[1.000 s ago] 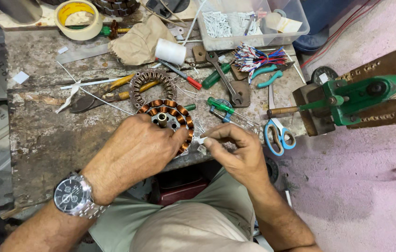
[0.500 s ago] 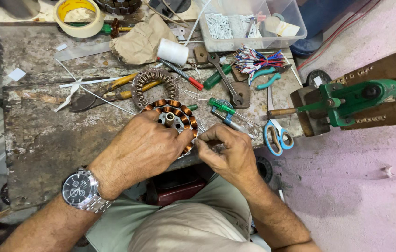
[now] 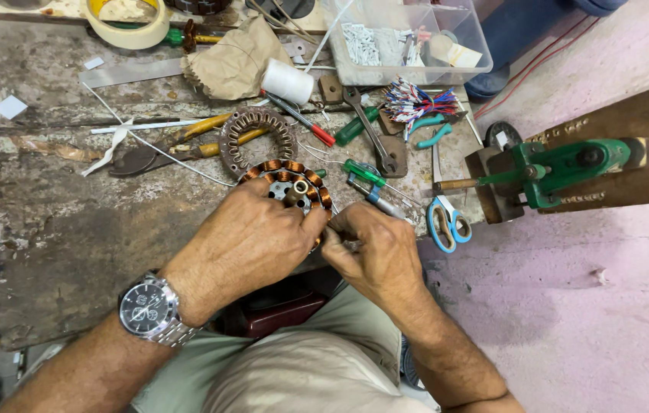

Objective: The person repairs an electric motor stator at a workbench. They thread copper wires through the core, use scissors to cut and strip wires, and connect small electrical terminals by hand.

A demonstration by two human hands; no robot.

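The left hand [image 3: 252, 237] is gripping a round metal part wound with copper wire [image 3: 294, 187] at the near edge of the worn grey table [image 3: 57, 237]. The right hand [image 3: 374, 248] is pinching something tiny beside it, fingers pressed together. Farther back, blue scissors [image 3: 447, 223], a white thread spool [image 3: 288, 81] and a clear plastic box [image 3: 447, 65] are sitting. A pink floor [image 3: 584, 306] is lying to the right.

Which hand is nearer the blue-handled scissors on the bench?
Right. The right hand works at the copper-wound stator's edge, just left of the blue-handled scissors. The left hand grips the stator from the far side, farther from them.
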